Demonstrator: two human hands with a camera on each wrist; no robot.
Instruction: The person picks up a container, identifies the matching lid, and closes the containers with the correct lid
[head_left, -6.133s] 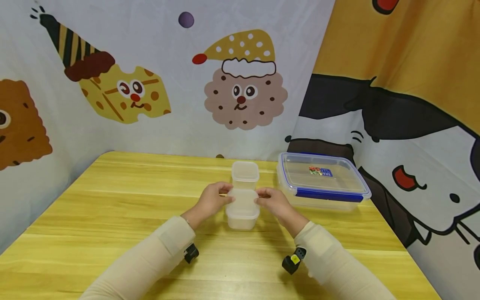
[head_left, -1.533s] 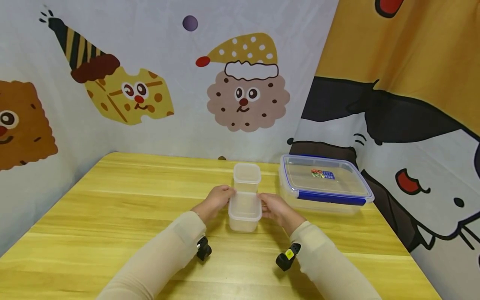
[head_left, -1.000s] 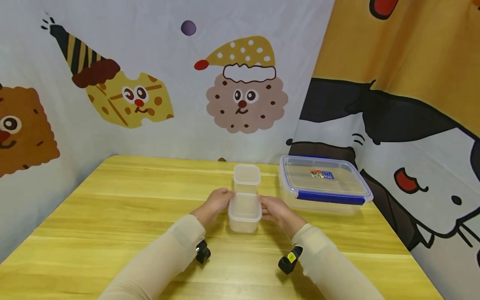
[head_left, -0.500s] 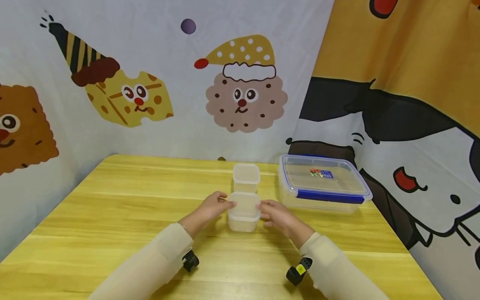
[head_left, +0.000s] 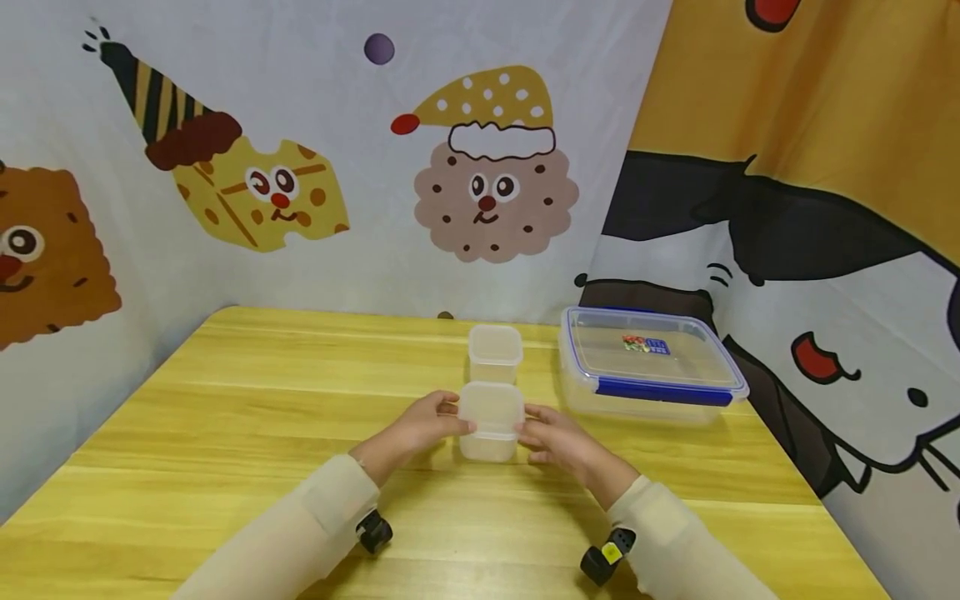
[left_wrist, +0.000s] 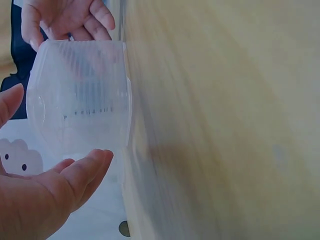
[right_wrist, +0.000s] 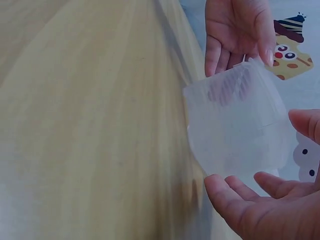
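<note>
A small translucent lidded food container [head_left: 491, 408] stands on the wooden table, between my two hands. My left hand [head_left: 412, 427] is at its left side, thumb by the near left corner of the lid. On the opposite side is my right hand [head_left: 564, 442], thumb by the near right corner. Both wrist views show loosely bent fingers [right_wrist: 235, 197] beside the container wall and thumbs standing off from the lid. Directly behind stands a second small translucent lidded container [head_left: 495, 346]. The wrist views do not show it clearly.
A large clear storage box [head_left: 652, 358] with a blue-edged lid and blue clips stands at the back right of the table [head_left: 225, 433]. Cartoon-printed cloth [head_left: 300, 275] hangs behind the table and along its right side.
Both hands have slid from the far sides of the front container to its near corners, and their hold has loosened. The containers and the large box stay in place.
</note>
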